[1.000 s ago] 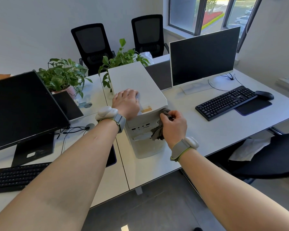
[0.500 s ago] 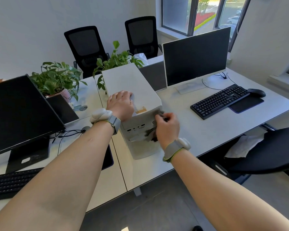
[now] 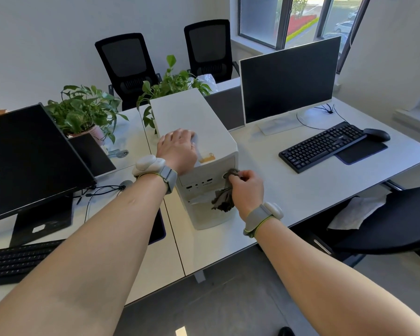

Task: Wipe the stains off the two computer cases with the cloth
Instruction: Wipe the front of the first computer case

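Fingertips of left hand are hiding over the white computer case top, lying flat on it. Right hand fingers are curling tight, pinching the grey cloth against the case front.

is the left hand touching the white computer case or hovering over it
Touching. The head view shows the left hand resting palm-down on the top of the white computer case, with no gap under the fingers.
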`<state>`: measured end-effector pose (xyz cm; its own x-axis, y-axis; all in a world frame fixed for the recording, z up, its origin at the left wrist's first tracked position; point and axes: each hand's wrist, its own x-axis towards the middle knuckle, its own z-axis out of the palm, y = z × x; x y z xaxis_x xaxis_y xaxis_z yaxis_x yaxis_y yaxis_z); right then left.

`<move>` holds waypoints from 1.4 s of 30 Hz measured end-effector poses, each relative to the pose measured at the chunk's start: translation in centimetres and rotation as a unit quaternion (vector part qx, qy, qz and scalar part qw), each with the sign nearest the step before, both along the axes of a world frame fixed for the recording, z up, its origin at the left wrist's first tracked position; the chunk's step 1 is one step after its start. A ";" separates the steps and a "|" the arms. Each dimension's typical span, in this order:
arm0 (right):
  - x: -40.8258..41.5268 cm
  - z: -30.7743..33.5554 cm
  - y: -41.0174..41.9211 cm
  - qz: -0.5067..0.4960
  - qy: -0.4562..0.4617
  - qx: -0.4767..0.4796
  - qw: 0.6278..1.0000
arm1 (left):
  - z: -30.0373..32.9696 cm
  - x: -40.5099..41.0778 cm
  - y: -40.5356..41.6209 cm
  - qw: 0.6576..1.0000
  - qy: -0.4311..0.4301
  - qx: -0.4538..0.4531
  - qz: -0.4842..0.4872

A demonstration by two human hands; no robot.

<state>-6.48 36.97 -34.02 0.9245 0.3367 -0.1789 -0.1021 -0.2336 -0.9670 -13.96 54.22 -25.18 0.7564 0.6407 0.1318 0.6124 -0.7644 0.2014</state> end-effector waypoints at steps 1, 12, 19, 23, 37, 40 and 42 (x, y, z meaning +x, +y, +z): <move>-0.1 -0.2 0.0 0.021 -0.019 -0.018 0.999 | 0.0 0.0 0.0 1.000 0.001 -0.001 0.001; -0.1 -0.9 -0.5 0.058 -0.058 -0.074 0.994 | -0.1 -0.1 0.0 1.000 0.000 -0.001 -0.003; -1.0 -0.1 -0.3 0.031 -0.087 0.025 0.995 | -0.1 -0.1 0.0 1.000 0.001 -0.002 0.000; -1.3 -1.0 -0.1 0.107 -0.061 -0.057 0.991 | 0.0 -0.1 -0.1 1.000 -0.006 -0.001 -0.001; -3.0 -3.3 0.0 0.122 -0.054 -0.118 0.984 | -0.2 -0.2 0.1 1.000 -0.004 -0.002 -0.002; -3.0 -3.6 -0.1 0.086 0.087 -0.110 0.986 | -0.2 -0.1 0.2 1.000 -0.005 -0.002 -0.004; -2.8 -3.8 -0.4 0.025 0.209 -0.033 0.977 | -0.3 -0.1 0.2 1.000 -0.007 -0.001 -0.004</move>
<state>-9.24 36.55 -37.78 0.7488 0.3546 -0.5599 -0.4717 -0.3083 -0.8261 -14.09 54.46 -25.48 0.7601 0.6342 0.1415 0.6027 -0.7695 0.2112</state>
